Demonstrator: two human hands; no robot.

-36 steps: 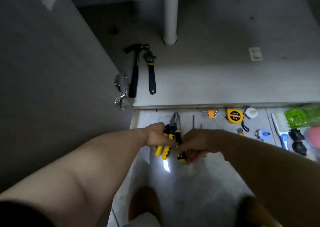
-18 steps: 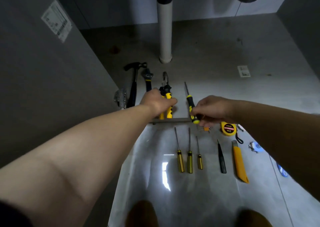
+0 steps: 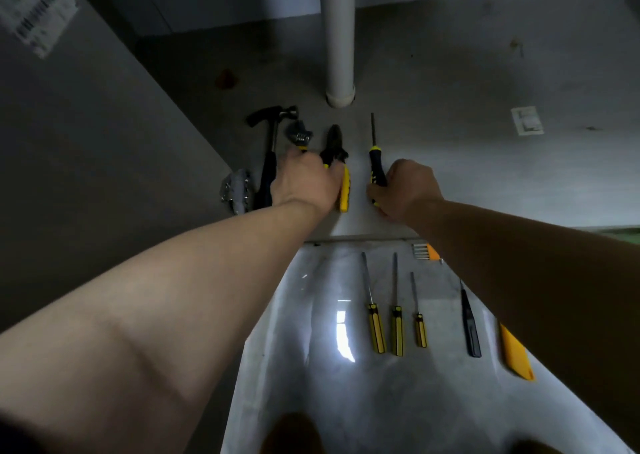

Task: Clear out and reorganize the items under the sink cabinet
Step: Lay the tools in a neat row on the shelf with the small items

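Cabinet floor (image 3: 450, 176): row of tools near the front edge, beside the drain pipe (image 3: 339, 37)
Hammer (image 3: 270, 162), wrench (image 3: 298, 136): heavy, rigid, already laid flat
Pliers (image 3: 334, 148): stiff steel, likely weighty; hold by the yellow grips; left hand (image 3: 304, 183) closed over handles
Screwdriver (image 3: 375, 162): light, rigid; hold by rubber handle; right hand (image 3: 405, 190) curled round handle end, shaft toward the pipe

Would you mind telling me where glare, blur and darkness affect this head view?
Head view: bright glare on the glossy grey floor tile; the white label on the cabinet wall is motion-blurred, unreadable; the cabinet interior is dim, the black hammer barely distinct; wide-angle stretching enlarges the forearms.
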